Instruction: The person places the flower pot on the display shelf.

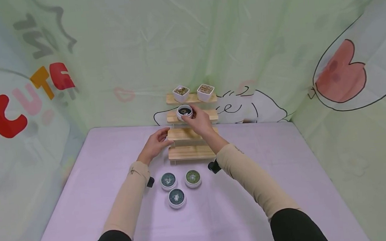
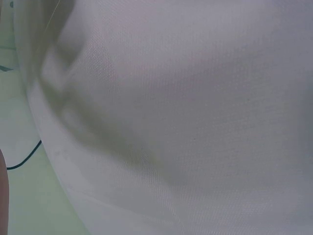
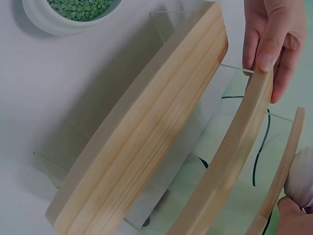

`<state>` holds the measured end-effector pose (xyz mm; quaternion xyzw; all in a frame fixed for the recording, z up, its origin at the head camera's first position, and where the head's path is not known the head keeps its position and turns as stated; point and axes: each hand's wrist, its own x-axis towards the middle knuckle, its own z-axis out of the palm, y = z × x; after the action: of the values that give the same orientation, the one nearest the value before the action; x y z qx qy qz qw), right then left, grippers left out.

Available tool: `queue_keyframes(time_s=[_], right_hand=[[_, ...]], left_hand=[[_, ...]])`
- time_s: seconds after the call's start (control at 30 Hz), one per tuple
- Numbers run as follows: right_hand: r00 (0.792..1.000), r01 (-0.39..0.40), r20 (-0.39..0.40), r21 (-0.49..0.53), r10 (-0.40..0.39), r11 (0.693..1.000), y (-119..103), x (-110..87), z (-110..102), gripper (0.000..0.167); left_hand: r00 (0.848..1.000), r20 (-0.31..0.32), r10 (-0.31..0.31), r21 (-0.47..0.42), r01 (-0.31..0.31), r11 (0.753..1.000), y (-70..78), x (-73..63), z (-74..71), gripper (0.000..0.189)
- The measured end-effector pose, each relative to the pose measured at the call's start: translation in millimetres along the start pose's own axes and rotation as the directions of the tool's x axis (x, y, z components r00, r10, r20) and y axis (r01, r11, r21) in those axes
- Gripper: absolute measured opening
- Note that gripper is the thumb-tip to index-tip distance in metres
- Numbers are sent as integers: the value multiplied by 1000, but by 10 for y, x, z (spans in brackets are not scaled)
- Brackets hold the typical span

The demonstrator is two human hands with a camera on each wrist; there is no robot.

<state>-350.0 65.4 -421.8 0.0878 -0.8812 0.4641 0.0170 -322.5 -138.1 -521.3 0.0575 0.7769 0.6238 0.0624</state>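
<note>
A tiered display stand [image 1: 192, 151] with several wooden shelves on clear supports stands at the table's back. My right hand [image 1: 200, 122] grips a round white pot [image 1: 180, 117] with a dark inside, at the left part of the second shelf from the top; in the right wrist view the pot [image 3: 302, 183] is partly cut off by the frame edge. My left hand [image 1: 155, 143] pinches the left end of the second shelf from the bottom. In the right wrist view, its thumb lies on that shelf's [image 3: 249, 112] end and its fingers are beyond it.
Two square white pots [image 1: 206, 93] with grainy filling sit on the top shelf. In front of the stand are three round white pots, one filled with green granules [image 1: 193, 177], two with bluish ones [image 1: 176, 197]. Printed cloth [image 1: 133, 57] hangs behind the lilac table [image 1: 253, 191].
</note>
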Motion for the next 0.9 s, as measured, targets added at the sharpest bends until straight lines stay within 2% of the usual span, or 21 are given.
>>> queue_keyframes(time_s=[0.3, 0.5, 0.7, 0.9], right_hand=[[1000, -22, -14, 32, 23, 999, -8, 6, -25, 59], [999, -27, -27, 177, 33, 984, 42, -39, -91, 62], [1000, -17, -16, 329, 24, 944, 178, -232, -180, 65], [999, -39, 9, 367, 38, 929, 332, -548, -287, 65]], left_hand=[[1000, -3, 4, 20, -4, 1000, 24, -7, 8, 66], [1000, -7, 13, 7, -13, 1000, 27, -10, 12, 66], [999, -2, 37, -7, -37, 999, 17, -17, 7, 66], [999, 9, 41, -5, -41, 999, 8, -23, 3, 67]])
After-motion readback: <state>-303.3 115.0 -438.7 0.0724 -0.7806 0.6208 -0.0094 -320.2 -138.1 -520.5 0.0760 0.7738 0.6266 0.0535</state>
